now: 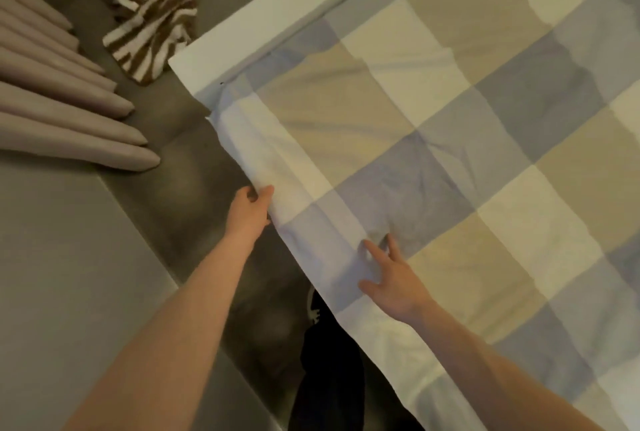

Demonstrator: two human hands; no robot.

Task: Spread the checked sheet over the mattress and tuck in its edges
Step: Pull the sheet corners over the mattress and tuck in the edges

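- Checked sheet [450, 140]: large squares in grey-blue, tan and cream, lay spread over the mattress [263, 15], filling the right and centre of the view.
- Fabric was wrinkled, with creases radiating from a puckered spot in the grey-blue squares just ahead of the right hand.
- Near edge of the sheet ran diagonally from the far-left corner down to bottom centre; it hung loose over the bed side, not tucked.
- At the far end, a bare white strip of mattress showed beyond the sheet's edge.
- Left hand [251, 211]: closed on the sheet's near edge, thumb on top, fingers curled under the fabric, pinching it at a cream square.
- Right hand [391, 275]: open, fingers spread, pressed flat on top of the sheet just inside the edge, fingertips at the pucker.
- Both forearms were bare, reaching in from the bottom of the frame.
- Grey floor [173, 153] ran beside the bed on the left.
- Striped brown-and-white cloth [149, 18] lay crumpled on the floor near the mattress corner.
- Pale curtain folds [62, 112] reached the floor at far left.
- Dark clothing [329, 378] showed below, between the arms.
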